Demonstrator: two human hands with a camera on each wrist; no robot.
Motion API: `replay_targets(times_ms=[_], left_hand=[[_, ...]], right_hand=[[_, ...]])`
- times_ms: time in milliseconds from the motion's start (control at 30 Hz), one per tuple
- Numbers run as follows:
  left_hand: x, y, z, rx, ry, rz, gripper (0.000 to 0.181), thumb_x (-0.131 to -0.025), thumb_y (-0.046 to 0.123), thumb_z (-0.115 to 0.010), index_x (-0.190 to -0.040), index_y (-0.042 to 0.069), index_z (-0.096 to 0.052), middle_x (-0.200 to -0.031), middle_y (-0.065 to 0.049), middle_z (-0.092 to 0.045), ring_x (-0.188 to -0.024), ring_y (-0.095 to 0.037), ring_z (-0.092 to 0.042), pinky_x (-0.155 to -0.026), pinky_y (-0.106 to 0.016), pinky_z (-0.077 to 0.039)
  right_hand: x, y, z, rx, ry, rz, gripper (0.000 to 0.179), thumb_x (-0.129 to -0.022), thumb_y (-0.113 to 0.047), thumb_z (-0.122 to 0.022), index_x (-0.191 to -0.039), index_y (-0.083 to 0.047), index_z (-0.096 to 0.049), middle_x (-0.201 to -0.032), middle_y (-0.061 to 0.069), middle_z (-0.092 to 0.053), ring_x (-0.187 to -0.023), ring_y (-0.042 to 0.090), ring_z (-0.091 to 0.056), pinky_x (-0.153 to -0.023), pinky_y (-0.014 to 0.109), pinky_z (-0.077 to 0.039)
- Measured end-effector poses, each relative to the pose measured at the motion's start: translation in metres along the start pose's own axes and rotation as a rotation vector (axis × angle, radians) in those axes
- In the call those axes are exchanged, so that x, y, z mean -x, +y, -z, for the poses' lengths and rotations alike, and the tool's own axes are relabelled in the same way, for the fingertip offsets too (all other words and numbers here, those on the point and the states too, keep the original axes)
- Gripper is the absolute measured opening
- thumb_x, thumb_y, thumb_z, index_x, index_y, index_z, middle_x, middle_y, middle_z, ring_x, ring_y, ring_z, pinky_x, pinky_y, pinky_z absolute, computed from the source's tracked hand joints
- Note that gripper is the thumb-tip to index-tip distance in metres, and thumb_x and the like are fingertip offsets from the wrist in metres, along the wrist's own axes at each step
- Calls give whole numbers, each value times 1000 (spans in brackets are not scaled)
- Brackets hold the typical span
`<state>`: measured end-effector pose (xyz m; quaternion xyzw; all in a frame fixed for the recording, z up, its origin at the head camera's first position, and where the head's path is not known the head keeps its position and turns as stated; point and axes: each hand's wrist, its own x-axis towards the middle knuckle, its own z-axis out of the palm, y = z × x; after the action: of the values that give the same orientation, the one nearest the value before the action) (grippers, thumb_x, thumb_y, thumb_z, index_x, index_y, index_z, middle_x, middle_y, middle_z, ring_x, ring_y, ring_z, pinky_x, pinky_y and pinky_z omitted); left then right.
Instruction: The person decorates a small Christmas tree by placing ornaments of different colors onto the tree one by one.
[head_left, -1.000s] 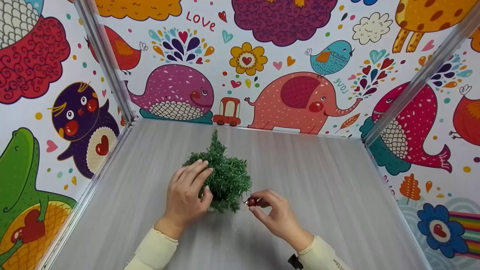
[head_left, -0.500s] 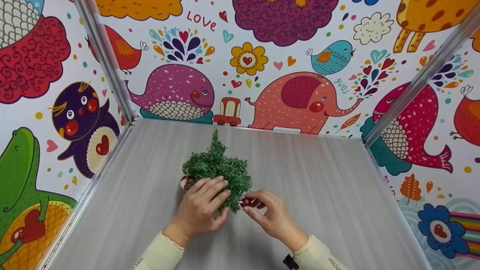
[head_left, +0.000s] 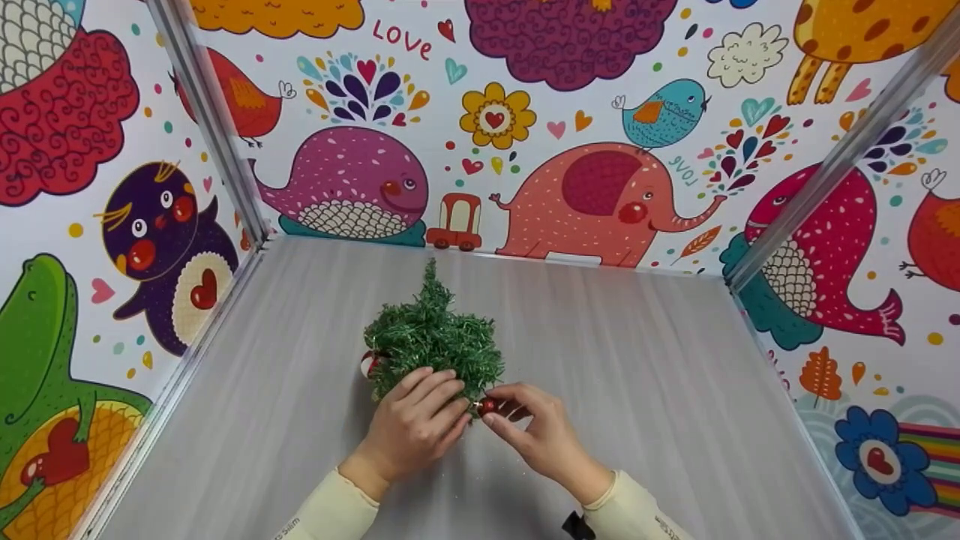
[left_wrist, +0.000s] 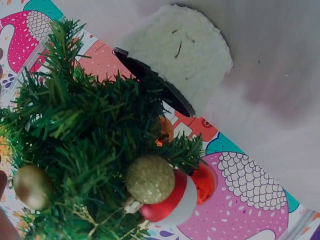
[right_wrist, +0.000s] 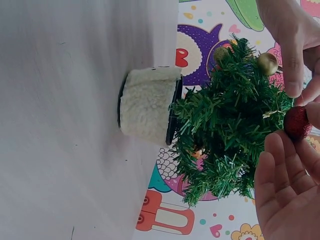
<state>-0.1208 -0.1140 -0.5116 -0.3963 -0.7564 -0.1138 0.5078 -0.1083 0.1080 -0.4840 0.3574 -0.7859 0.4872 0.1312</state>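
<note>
A small green artificial Christmas tree (head_left: 439, 334) stands on the table, its pale fuzzy pot (right_wrist: 147, 102) seen in both wrist views. Between thumb and fingertips, my right hand (head_left: 536, 431) pinches a glittery red bauble (right_wrist: 297, 123) against the tree's front right side. My left hand (head_left: 418, 416) is at the tree's front, its fingertips beside the bauble's top. Whether they pinch the thin loop or a branch tip is unclear. Hanging on the tree are a gold bauble (left_wrist: 34, 186), a glittery gold one (left_wrist: 150, 178), a red-and-white one (left_wrist: 172, 205) and a red one (left_wrist: 205, 182).
The grey table (head_left: 637, 360) is bounded by walls printed with cartoon animals. Metal frame rails (head_left: 210, 120) run up the corners. Tiny glitter specks lie on the table in front of the tree. A small black item (head_left: 577, 525) sits by the right sleeve.
My left hand has moved from the tree's left side rightward and down to the bauble, exposing the red-and-white ornament. My right hand has brought the red bauble slightly left, up against the branches.
</note>
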Motion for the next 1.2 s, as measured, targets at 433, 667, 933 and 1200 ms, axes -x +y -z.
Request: replay_targets(times_ms=[433,667,933,1200], left_hand=[[0,1,4,51,-71,73,10,-83,16,-66,-80,9,-73,-77,-1,-63,-73,-21,-59,-78,-39,-47],[-2,2,4,65,-84,109,9,-82,15,-66,-78,10,-73,-76,-1,-64,-73,-21,-60,-80,-39,-47],[-2,2,2,73,-85,160,9,-83,14,-66,-76,12,-72,-75,0,-64,-73,-20,-60,-80,-38,-48],[-3,2,1,82,-77,169,10,-83,14,-67,-75,13,-72,-75,1,-64,-73,-19,-60,-81,-39,-48]], right_hand=[[25,48,-21,61,-78,-48,26,-93,-15,-71,-118,-16,-67,-103,-9,-69,-87,11,-66,-64,27,-56],[23,48,-25,97,-70,-18,25,-93,-14,-70,-118,-16,-66,-106,-7,-67,-93,13,-65,-66,29,-56],[19,41,-31,94,-1,12,27,-89,-7,-74,-114,-16,-67,-109,-5,-67,-94,17,-64,-68,32,-56],[14,36,-41,217,101,115,14,-89,-16,-75,-101,-20,-70,-99,-14,-66,-86,6,-61,-65,26,-51]])
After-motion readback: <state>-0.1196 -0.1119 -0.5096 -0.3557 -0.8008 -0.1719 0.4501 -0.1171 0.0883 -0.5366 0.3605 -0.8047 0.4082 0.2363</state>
